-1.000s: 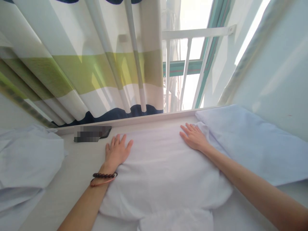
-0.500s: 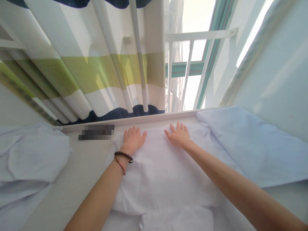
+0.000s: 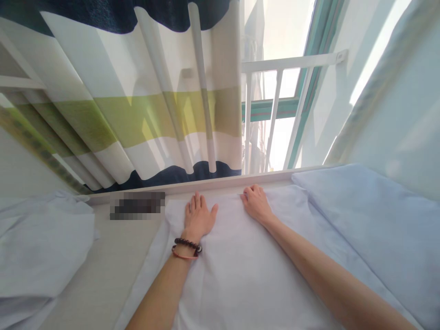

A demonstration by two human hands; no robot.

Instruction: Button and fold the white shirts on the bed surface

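Note:
A white cloth [image 3: 237, 270] lies spread over the pale surface in front of me, its far edge close to the window-side ledge. My left hand [image 3: 201, 220] rests flat on its upper left part, fingers stretched out, with a dark bead bracelet and a reddish band at the wrist. At the far edge, my right hand [image 3: 256, 204] has its fingers curled in a pinch on the cloth; the fingertips are partly hidden. To the right, a folded bluish-white cloth [image 3: 374, 229] lies against the spread one.
A crumpled white cloth [image 3: 44, 247] sits at the left. A blurred-out dark object [image 3: 137, 205] lies by the ledge [image 3: 220, 184]. Beyond hang striped curtains [image 3: 154, 114], beside a white railing [image 3: 292, 63] before a bright window. A pale wall stands at the right.
My right hand has gone from spread flat to pinching the cloth's far edge. The cloth now lies flatter and extends nearer to me. The view has tilted up slightly.

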